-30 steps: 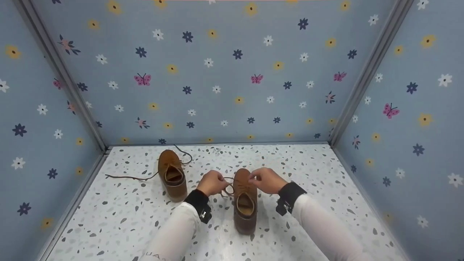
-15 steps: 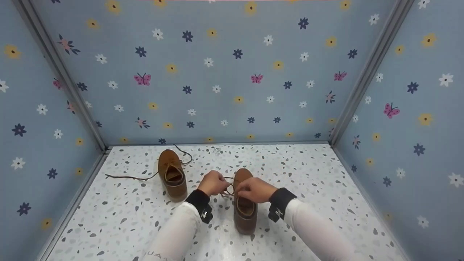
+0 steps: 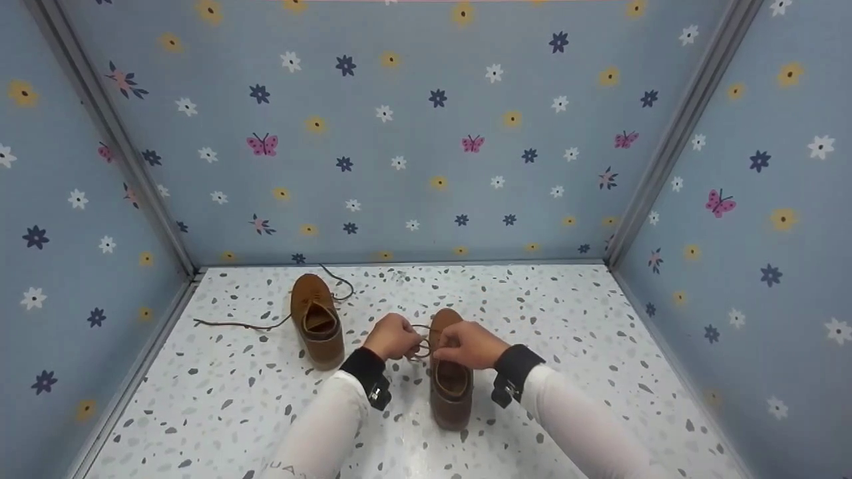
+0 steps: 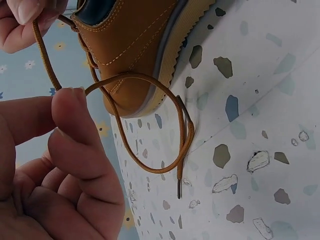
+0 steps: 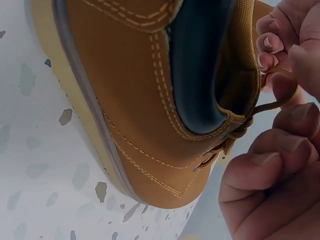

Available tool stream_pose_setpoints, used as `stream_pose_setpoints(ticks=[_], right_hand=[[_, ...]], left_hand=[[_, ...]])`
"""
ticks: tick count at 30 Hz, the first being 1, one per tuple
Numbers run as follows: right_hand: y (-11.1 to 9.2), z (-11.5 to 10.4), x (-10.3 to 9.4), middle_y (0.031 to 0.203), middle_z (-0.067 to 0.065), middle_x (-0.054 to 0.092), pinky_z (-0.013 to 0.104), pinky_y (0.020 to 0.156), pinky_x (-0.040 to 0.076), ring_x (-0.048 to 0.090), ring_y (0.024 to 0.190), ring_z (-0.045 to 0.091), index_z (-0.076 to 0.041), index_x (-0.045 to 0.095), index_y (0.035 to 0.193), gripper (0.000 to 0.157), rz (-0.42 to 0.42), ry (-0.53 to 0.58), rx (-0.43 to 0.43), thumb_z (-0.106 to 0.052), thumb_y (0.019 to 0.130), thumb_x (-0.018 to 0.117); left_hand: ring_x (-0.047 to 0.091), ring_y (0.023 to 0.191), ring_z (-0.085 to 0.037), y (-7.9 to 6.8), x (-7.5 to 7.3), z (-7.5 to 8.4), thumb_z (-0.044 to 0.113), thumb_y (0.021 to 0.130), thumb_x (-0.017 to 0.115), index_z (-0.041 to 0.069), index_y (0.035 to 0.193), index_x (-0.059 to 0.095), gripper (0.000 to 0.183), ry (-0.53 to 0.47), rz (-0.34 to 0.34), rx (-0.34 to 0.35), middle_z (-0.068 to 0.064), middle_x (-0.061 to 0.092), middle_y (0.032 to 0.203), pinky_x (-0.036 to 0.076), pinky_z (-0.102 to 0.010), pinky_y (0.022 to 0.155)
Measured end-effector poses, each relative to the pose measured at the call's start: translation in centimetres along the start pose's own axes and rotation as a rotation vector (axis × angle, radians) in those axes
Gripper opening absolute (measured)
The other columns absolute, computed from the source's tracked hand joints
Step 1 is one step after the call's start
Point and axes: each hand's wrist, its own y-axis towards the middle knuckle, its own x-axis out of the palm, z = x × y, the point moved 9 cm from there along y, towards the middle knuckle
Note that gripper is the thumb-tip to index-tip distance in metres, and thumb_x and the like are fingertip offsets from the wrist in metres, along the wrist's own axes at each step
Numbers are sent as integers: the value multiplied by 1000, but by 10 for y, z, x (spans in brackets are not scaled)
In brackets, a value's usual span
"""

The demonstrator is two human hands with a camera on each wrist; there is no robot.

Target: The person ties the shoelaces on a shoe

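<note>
One brown shoe upright on the speckled floor; its lace pinched in the left hand, loop hanging beside the shoe; right hand above the shoe, pinching the same lace; second shoe further left, unheld, laces loose; flowered wall behind.
</note>
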Motion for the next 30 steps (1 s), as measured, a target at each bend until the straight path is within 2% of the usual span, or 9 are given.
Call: stream_pose_setpoints(ticks=[3, 9, 13, 17, 20, 22, 25, 29, 30], right_hand=[[-1, 2, -5, 80, -6, 69, 25, 64, 50, 58, 69, 5, -15, 73, 87, 16, 35, -3, 3, -27, 98, 74], [-3, 3, -12, 80, -4, 66, 28, 66, 48, 56, 71, 8, -14, 73, 87, 17, 87, -12, -5, -24, 100, 69], [-3, 5, -13, 80, -3, 67, 28, 67, 48, 56, 71, 8, -13, 72, 87, 17, 105, -18, -7, -21, 101, 68], [-3, 9, -14, 81, -2, 68, 26, 67, 49, 56, 71, 7, -13, 72, 87, 17, 110, -30, 14, -21, 101, 67], [-3, 10, -15, 80, -3, 68, 26, 67, 49, 56, 70, 7, -13, 72, 86, 17, 110, -34, 26, -20, 101, 66], [-3, 11, -16, 80, -3, 67, 27, 66, 48, 56, 69, 8, -12, 71, 86, 17, 109, -32, 28, -19, 101, 65], [-4, 13, -17, 79, -3, 66, 28, 65, 48, 56, 69, 9, -13, 71, 85, 18, 113, -31, 29, -18, 100, 64], [-3, 14, -18, 79, -3, 67, 28, 66, 48, 56, 69, 9, -13, 72, 85, 17, 122, -36, 33, -17, 99, 63], [-3, 15, -18, 79, -3, 67, 28, 66, 49, 56, 69, 9, -13, 72, 85, 17, 122, -35, 35, -17, 99, 63]], left_hand=[[62, 54, -7, 3, -2, 1, 13, 90, 70, 6, 74, 73, 18, 0, -9, -1, 1, 71, 63, 46, -19, 49], [59, 53, -8, 8, -15, 9, 11, 92, 64, 10, 66, 70, 26, 101, 19, 1, 3, 69, 60, 43, -21, 50], [44, 48, -10, 11, -20, 20, 8, 90, 62, 16, 54, 53, 38, 208, 43, 44, 8, 48, 50, 35, -24, 50], [29, 52, -14, 16, -19, 27, 2, 88, 58, 18, 56, 40, 40, 315, 53, 80, 6, 33, 53, 28, -30, 54], [43, 61, -16, 19, -18, 27, 1, 89, 59, 13, 67, 55, 26, 362, 68, 65, 3, 51, 64, 39, -32, 60], [59, 74, -19, 21, -16, 26, 0, 91, 60, 9, 83, 68, 15, 382, 70, 44, -2, 67, 82, 51, -35, 71], [72, 102, -27, 24, -12, 24, 1, 95, 60, 6, 108, 76, 21, 417, 48, 5, -9, 77, 112, 57, -46, 95], [72, 114, -39, 28, -7, 24, 2, 98, 56, 1, 106, 78, 23, 473, 11, -14, -18, 77, 118, 51, -65, 105], [72, 113, -39, 29, -6, 24, 2, 98, 54, 0, 102, 78, 24, 496, 3, -9, -19, 77, 117, 51, -65, 105]])
